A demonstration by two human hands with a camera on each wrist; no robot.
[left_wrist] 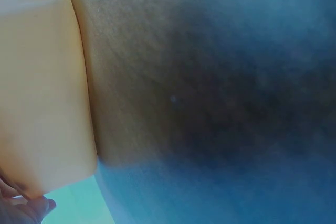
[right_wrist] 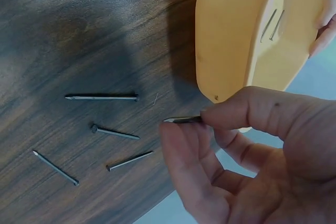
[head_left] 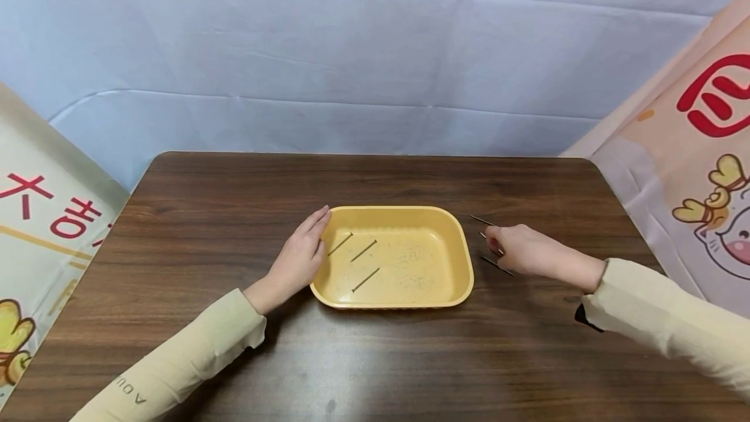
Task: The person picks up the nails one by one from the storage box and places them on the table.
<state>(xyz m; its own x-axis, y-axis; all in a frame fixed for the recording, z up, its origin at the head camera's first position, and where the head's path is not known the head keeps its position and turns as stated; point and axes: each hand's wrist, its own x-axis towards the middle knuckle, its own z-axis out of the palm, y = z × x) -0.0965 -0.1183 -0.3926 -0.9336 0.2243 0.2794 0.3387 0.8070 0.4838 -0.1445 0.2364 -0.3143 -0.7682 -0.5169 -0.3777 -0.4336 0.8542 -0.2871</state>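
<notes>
A yellow plastic basin stands on the table, with three nails on its floor, among them the lower nail. At the basin's left rim, my left hand holds the edge, fingers along the outside and thumb over the rim. To the right of the basin, my right hand is low over the table. Its thumb and index finger pinch a dark nail in the right wrist view. Several loose nails lie close to that hand, including a long nail and a shorter nail.
The brown wood-grain table carries the basin near its middle. A pale cloth backdrop hangs behind, and printed banners flank both sides. The left wrist view shows mostly the basin's outer wall and blurred tabletop.
</notes>
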